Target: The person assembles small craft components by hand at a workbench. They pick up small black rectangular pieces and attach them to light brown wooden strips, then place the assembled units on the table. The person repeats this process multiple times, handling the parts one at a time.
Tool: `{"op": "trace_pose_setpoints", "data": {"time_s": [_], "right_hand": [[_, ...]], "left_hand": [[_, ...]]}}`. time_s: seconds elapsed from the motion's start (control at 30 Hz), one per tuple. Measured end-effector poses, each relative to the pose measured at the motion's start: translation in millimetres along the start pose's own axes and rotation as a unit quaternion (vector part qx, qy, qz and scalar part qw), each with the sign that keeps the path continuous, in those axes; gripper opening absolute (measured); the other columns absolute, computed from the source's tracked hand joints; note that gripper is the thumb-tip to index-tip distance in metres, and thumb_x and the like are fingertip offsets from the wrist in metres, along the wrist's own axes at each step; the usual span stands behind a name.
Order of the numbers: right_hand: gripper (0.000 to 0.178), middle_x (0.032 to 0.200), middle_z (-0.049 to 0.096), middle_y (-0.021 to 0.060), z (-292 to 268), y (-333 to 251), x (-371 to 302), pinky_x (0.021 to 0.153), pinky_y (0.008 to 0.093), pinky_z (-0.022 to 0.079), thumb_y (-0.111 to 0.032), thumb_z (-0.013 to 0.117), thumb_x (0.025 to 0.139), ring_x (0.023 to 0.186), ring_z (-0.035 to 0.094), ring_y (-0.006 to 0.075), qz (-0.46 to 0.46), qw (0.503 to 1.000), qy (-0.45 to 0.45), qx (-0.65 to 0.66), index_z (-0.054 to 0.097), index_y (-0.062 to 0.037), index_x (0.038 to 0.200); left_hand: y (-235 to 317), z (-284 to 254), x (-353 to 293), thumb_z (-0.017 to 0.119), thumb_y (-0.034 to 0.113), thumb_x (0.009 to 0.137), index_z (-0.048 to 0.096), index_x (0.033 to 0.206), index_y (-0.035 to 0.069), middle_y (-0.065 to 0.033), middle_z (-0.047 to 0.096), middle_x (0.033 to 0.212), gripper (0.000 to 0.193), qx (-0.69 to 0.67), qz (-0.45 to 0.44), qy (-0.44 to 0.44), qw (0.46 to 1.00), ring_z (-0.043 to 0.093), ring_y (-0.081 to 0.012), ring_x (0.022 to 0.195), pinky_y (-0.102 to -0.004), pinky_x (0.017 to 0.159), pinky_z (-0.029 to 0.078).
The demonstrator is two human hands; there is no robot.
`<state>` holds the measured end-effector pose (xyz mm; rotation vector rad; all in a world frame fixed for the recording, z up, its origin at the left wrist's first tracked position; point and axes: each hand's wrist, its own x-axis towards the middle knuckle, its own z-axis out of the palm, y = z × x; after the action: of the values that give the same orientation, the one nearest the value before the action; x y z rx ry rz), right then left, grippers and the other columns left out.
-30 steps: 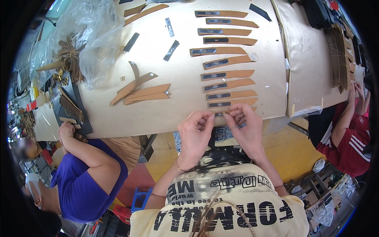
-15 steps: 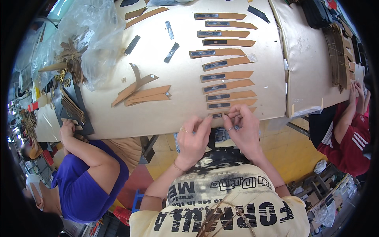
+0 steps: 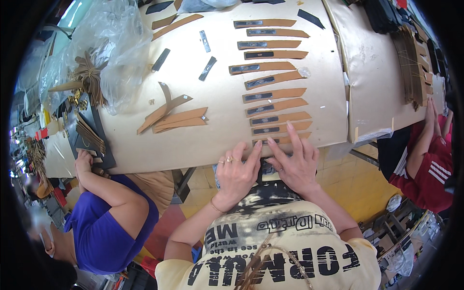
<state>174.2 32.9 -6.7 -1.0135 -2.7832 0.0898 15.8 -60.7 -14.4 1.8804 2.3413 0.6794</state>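
Observation:
At the table's near edge lies a brown leather strip (image 3: pixel 290 140) with a black slotted patch (image 3: pixel 275 142) on its left end. My left hand (image 3: pixel 237 170) presses a stretched index fingertip to the left end of that patch, the other fingers loosely bent. On the patch's right side rests the thumb of my right hand (image 3: pixel 296 162), whose fingers are spread over the strip and the one beyond it. Neither hand grips anything. Farther up, several like strips (image 3: pixel 282 93), each with a dark patch, lie in a column.
Loose brown strips (image 3: pixel 181 118) lie left of the column, and small dark patches (image 3: pixel 208 68) lie beyond them. A clear plastic bag (image 3: pixel 121 53) covers the far left. Two co-workers sit nearby: a purple top (image 3: pixel 106 224) at left, a red sleeve (image 3: pixel 432 169) at right.
My right hand has opened from a pinch and spread its fingers over the strips. Both hands now press on the nearest patch. The view has shifted slightly.

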Motion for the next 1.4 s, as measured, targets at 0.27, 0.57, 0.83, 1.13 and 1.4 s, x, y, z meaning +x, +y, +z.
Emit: {"op": "trace_pose_setpoints", "data": {"time_s": [0.27, 0.57, 0.83, 1.13, 1.4], "right_hand": [[0.041, 0.154, 0.046, 0.0100, 3.1, 15.1, -11.7, 0.095, 0.0390, 0.029, -0.053, 0.052, 0.098, 0.119, 0.045, 0.0243, 0.030, 0.998, 0.034, -0.038, 0.066, -0.0322, 0.131], [0.032, 0.122, 0.064, 0.0090, -6.1, 58.2, 16.8, 0.088, 0.0395, 0.041, -0.011, 0.072, 0.084, 0.105, 0.058, 0.0255, 0.078, 0.966, 0.153, 0.194, 0.071, -0.0146, 0.117], [0.025, 0.107, 0.066, 0.0079, -35.5, 74.9, 133.0, 0.084, 0.0389, 0.045, -0.007, 0.072, 0.083, 0.096, 0.062, 0.0262, 0.019, 0.967, 0.175, 0.182, 0.071, -0.0095, 0.108], [0.026, 0.105, 0.062, 0.0017, -24.9, 52.9, 40.6, 0.081, 0.0370, 0.043, -0.022, 0.077, 0.080, 0.097, 0.059, 0.0212, -0.116, 0.970, -0.001, 0.212, 0.073, -0.0191, 0.106], [0.030, 0.105, 0.063, 0.0022, -15.4, 80.5, 38.9, 0.082, 0.0389, 0.043, -0.026, 0.079, 0.081, 0.097, 0.060, 0.0232, -0.161, 0.973, -0.021, 0.162, 0.074, -0.0217, 0.110]], "left_hand": [[5.8, -7.2, 9.3, 0.076, 0.012, 0.079, 0.075, 0.113, 0.018, -0.0074, 0.059, 0.096, 0.035, -0.025, -0.030, 0.007, 0.999, 0.061, -0.0238, 0.077, -0.0358, 0.064, 0.048], [-11.3, -26.2, 21.6, 0.079, 0.011, 0.081, 0.078, 0.106, 0.011, -0.0080, 0.064, 0.096, 0.025, -0.292, -0.144, -0.060, 0.944, 0.064, -0.0197, 0.077, -0.0296, 0.065, 0.052], [-20.9, -26.3, 52.8, 0.081, 0.014, 0.080, 0.076, 0.099, 0.010, -0.0052, 0.065, 0.093, 0.020, -0.156, -0.017, 0.021, 0.987, 0.063, -0.0210, 0.076, -0.0332, 0.065, 0.048], [-23.2, -17.5, 23.8, 0.081, 0.018, 0.079, 0.073, 0.103, 0.012, -0.0014, 0.063, 0.096, 0.025, -0.065, 0.016, -0.014, 0.998, 0.060, -0.0197, 0.077, -0.0345, 0.067, 0.043], [-12.0, -19.5, 18.2, 0.084, 0.013, 0.075, 0.074, 0.099, 0.013, -0.0008, 0.063, 0.093, 0.027, -0.071, 0.025, 0.008, 0.997, 0.060, -0.0193, 0.075, -0.0337, 0.065, 0.043]]}}
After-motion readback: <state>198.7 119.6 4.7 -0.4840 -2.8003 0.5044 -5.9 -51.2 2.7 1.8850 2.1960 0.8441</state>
